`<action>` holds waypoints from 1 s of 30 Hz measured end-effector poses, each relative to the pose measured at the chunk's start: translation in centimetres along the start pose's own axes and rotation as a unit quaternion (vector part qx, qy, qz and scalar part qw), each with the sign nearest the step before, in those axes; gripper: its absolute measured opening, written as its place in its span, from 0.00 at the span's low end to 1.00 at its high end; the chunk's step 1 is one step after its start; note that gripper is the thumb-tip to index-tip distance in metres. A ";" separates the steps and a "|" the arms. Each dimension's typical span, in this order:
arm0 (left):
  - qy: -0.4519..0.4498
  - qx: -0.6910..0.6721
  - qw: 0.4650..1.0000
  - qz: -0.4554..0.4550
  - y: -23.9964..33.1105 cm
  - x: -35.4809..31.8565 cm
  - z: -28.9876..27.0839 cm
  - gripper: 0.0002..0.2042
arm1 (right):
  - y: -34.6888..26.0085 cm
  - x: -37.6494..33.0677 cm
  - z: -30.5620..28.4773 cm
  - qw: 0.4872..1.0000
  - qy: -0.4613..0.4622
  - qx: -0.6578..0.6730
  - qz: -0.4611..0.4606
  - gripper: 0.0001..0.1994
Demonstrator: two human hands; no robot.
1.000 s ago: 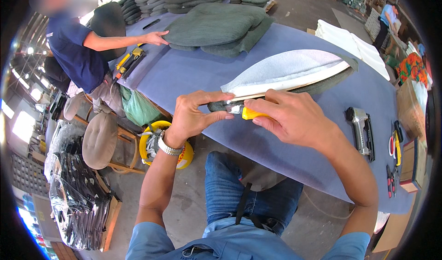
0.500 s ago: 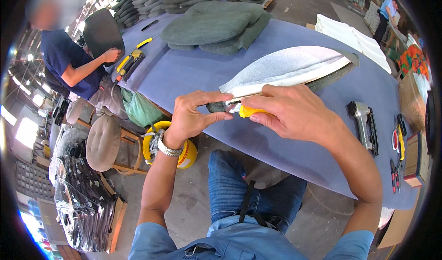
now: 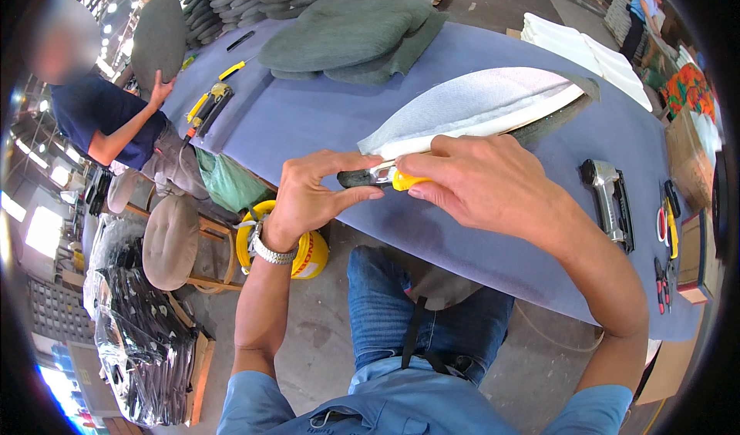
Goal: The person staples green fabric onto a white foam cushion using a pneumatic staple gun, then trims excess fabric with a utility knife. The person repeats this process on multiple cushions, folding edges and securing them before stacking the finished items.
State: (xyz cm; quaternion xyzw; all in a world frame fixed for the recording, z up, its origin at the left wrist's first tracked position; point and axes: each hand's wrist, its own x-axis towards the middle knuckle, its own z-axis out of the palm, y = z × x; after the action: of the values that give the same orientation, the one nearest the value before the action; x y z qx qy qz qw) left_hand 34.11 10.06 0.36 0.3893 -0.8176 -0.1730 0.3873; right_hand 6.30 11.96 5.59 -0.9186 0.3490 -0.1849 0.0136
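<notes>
A curved, padded seat panel (image 3: 478, 105) with white lining and dark grey cloth lies tilted over the near table edge. At its near left end my left hand (image 3: 312, 196) pinches the dark cloth edge (image 3: 354, 179) between thumb and fingers. My right hand (image 3: 482, 181) grips a yellow utility knife (image 3: 407, 181). Its silver front (image 3: 381, 174) rests against the cloth edge, between the fingertips of both hands. Most of the knife's handle is hidden in my right palm.
The blue-covered table (image 3: 478, 227) bears a stack of grey cushions (image 3: 351, 38), a staple gun (image 3: 609, 204), and pliers (image 3: 661, 285). Another staple gun (image 3: 210, 110) lies at left, near a co-worker (image 3: 108, 119) holding a dark panel (image 3: 159, 42). A yellow bucket (image 3: 310, 258) stands below.
Both hands and the knife have shifted slightly left along with the view. The co-worker has raised the dark panel and leans further left.
</notes>
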 end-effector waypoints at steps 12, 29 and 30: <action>-0.032 -0.012 0.999 -0.011 -0.6 1.1 -0.7 0.20 | 1.6 0.0 0.4 0.998 0.037 0.015 -0.049 0.15; -0.054 0.012 0.998 -0.025 0.3 1.9 -1.3 0.19 | 2.1 0.7 0.4 0.997 0.023 0.023 -0.069 0.16; -0.052 0.012 0.998 -0.024 0.2 1.9 -1.3 0.19 | 2.1 0.7 0.4 0.997 0.025 0.026 -0.070 0.16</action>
State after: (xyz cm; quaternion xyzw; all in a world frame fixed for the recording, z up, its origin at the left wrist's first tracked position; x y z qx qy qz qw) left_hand 34.23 8.75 2.27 0.4038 -0.8293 -0.1923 0.3350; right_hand 5.58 9.83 5.08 -0.9350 0.2795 -0.2177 0.0162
